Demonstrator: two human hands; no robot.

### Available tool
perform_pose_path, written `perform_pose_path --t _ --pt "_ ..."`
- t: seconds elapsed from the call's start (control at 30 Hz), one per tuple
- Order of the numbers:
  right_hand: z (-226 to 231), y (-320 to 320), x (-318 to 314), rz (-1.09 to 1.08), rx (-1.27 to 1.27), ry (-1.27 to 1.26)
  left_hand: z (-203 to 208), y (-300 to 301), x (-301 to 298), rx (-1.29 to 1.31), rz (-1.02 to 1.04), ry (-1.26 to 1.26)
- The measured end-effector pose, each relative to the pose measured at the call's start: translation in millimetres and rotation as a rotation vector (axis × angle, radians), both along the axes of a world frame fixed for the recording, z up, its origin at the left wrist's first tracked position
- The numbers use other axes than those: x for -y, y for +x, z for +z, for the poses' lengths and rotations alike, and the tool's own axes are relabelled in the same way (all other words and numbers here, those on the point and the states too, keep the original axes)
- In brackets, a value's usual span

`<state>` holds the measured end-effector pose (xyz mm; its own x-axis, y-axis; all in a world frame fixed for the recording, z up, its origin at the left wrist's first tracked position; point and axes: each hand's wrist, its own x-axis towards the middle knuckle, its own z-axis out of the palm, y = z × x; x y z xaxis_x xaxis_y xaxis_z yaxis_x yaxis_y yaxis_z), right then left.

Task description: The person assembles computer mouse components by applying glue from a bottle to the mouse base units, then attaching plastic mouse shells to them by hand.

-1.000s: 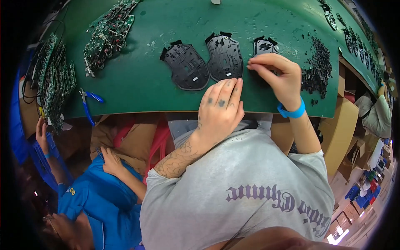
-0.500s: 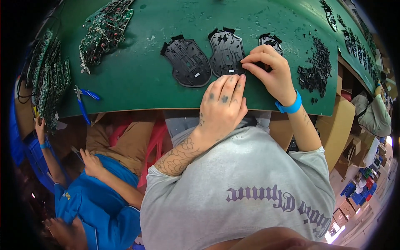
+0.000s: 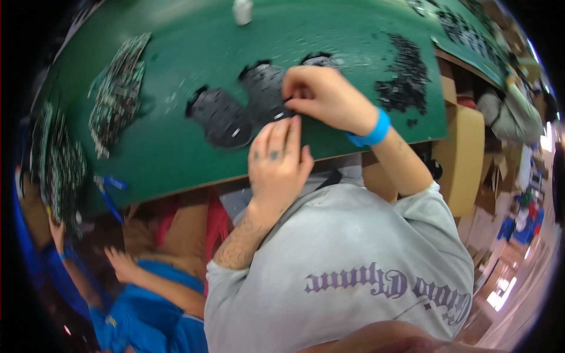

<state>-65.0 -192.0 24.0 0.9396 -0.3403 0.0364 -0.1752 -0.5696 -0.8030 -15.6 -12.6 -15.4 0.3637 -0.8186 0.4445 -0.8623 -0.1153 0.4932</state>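
Ahead stands a white bottle [image 3: 242,12]; left hand [image 3: 276,157] lies flat, right hand [image 3: 331,99] bent, grip unclear.

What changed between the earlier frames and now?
The view tilted. The right hand moved left to the lower right edge of the middle curved black plastic shell; whether it grips anything is unclear. A white cylindrical bottle shows more fully. The left hand stayed at that shell's lower edge.

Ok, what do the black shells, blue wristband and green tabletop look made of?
Black shells: probably moulded plastic, fairly dull, with raised detail showing through the blur. Blue wristband: perhaps silicone or soft plastic, smooth and evenly coloured. Green tabletop: possibly rubber or vinyl, smooth with soft sheen.
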Motion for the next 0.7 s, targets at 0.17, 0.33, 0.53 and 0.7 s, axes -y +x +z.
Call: perform_pose_path --t 0.17,0.33,0.53,0.7 --pt "15.4 -25.3 18.3 -0.17 0.164 0.03 5.7 -2.0 0.0 0.018 -0.017 0.055" --pt "13.7 -91.1 125.4 -0.643 0.052 -0.181 12.8 -3.0 7.5 0.112 0.012 0.129" --pt "1.8 -98.0 139.7 -0.667 -0.134 -0.33 14.3 -0.7 11.2 0.17 0.044 0.153" --pt "-10.8 -103.1 155.1 -0.631 -0.127 -0.325 11.4 3.1 11.5 0.138 0.06 0.143"
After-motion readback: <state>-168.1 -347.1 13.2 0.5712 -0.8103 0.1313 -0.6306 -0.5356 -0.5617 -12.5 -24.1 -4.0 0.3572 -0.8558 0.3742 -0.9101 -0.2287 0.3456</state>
